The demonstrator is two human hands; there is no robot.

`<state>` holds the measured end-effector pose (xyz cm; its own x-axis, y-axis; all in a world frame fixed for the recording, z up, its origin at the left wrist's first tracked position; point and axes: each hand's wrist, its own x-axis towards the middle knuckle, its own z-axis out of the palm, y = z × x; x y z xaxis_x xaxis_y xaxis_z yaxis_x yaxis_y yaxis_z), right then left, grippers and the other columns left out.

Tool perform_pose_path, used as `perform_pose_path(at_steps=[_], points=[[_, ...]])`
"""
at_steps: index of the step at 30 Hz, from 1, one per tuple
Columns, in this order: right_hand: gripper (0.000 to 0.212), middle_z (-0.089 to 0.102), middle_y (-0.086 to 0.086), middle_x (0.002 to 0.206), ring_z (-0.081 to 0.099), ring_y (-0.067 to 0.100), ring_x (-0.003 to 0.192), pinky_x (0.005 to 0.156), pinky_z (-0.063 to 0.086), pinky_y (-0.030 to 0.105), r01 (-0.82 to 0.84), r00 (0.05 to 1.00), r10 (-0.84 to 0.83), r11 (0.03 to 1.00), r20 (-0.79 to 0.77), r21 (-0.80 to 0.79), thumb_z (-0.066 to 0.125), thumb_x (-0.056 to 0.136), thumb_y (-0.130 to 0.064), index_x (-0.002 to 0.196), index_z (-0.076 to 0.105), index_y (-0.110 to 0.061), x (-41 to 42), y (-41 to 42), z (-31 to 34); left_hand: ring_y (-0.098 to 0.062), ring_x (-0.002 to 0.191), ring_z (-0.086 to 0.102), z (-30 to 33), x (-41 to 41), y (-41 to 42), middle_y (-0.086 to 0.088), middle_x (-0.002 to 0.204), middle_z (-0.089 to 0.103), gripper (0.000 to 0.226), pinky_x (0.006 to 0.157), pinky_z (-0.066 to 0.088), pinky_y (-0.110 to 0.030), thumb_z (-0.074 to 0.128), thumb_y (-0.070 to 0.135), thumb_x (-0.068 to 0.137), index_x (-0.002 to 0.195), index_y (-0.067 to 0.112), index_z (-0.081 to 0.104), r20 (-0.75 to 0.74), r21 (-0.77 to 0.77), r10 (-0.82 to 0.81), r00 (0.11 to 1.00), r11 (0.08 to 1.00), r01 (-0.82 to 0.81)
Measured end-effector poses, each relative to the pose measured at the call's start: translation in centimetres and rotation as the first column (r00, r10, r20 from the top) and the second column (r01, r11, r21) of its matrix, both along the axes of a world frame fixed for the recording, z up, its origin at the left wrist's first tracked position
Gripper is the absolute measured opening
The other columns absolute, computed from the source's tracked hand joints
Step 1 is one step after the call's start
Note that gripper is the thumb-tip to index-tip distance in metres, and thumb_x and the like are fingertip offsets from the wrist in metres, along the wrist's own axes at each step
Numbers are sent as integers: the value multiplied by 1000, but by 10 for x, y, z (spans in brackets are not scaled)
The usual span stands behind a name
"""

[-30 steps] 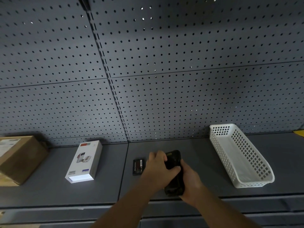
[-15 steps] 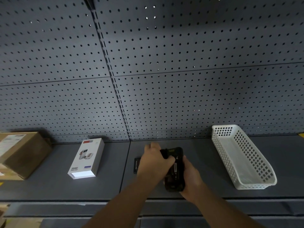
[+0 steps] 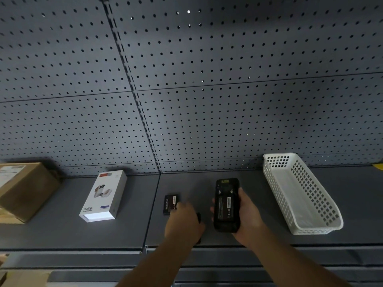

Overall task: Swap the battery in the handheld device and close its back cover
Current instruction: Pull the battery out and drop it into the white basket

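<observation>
The right hand (image 3: 246, 214) grips the device (image 3: 227, 205) back-up, long axis toward the shelf's (image 3: 352, 204) rear edge; the left hand (image 3: 183, 221), curled over something dark, sits just beside the spare battery (image 3: 170, 204), nearer it.

Head view, downward onto shelf (image 3: 103, 235)

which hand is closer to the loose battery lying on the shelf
Left. The left hand sits right at the battery, its fingertips overlapping the battery's near right corner. The right hand is farther right, gripping the handheld device, well apart from the battery.
</observation>
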<state>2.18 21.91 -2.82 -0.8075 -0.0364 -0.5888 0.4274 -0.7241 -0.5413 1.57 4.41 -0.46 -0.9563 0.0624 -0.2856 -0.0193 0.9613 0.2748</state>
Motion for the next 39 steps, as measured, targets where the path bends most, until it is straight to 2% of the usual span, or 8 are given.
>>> perform_pose_path(at_steps=[5, 13, 18, 21, 26, 29, 34, 39], points=[[64, 71, 25, 123, 69, 41, 100, 91, 54, 53, -17, 1000, 18, 1000, -20, 8, 38, 105, -59, 128, 72, -10, 1, 2, 8, -32, 128, 47, -10, -6, 4, -15, 137, 50, 48, 105, 47, -40, 60, 33, 97, 136, 7, 49, 12, -66, -35, 999, 997, 35], [65, 65, 29, 140, 66, 43, 112, 97, 53, 56, -22, 1000, 23, 1000, -4, 21, 35, 106, -60, 126, 72, -11, 3, 5, 13, -31, 132, 45, -22, -9, 3, -14, 139, 51, 45, 106, 46, -38, 53, 36, 102, 137, 7, 50, -27, -102, -66, 997, 993, 63], [64, 70, 28, 135, 68, 46, 116, 97, 54, 57, -22, 1000, 22, 999, 8, 46, 34, 106, -60, 128, 71, -13, 3, 4, 12, -28, 133, 44, -22, -10, 2, -12, 139, 52, 44, 105, 48, -39, 54, 37, 102, 136, 9, 52, -64, -79, -87, 994, 993, 82], [64, 77, 25, 121, 69, 47, 114, 96, 54, 57, -17, 1000, 17, 998, 9, 64, 32, 106, -60, 125, 73, -13, 1, 4, 9, -27, 132, 45, -11, -15, 1, -10, 138, 52, 41, 108, 47, -39, 52, 34, 103, 135, 10, 53, -129, -38, -119, 984, 993, 115], [67, 78, 26, 110, 70, 42, 102, 95, 53, 57, -14, 1000, 14, 998, 5, 67, 31, 107, -58, 126, 72, -9, -3, 4, 4, -17, 115, 55, 23, -19, -1, 3, 124, 62, 28, 96, 51, -33, 56, 34, 98, 125, 26, 58, -341, 126, -261, 903, 939, 319], [67, 77, 25, 114, 73, 40, 99, 93, 55, 52, -24, 1000, 21, 995, 22, 99, 35, 106, -58, 127, 74, -8, -4, 1, 0, -10, 110, 56, 33, -19, 4, 10, 120, 62, 32, 96, 50, -31, 65, 39, 92, 122, 30, 61, -338, 144, -440, 832, 849, 508], [68, 72, 29, 131, 66, 47, 126, 108, 50, 57, -57, 996, 45, 987, 78, 150, 36, 106, -60, 124, 77, -9, -4, -8, 3, -10, 111, 56, 34, -20, 6, 7, 127, 60, 48, 97, 49, -27, 73, 41, 80, 125, 27, 63, -312, 139, -576, 756, 759, 636], [68, 77, 27, 121, 72, 44, 116, 92, 59, 51, -79, 995, 67, 984, 80, 157, 36, 107, -59, 118, 80, -8, 1, -14, 8, -12, 120, 52, 38, -23, 4, 6, 131, 57, 55, 103, 48, -32, 74, 44, 78, 128, 27, 57, -269, 47, -640, 719, 737, 674]])
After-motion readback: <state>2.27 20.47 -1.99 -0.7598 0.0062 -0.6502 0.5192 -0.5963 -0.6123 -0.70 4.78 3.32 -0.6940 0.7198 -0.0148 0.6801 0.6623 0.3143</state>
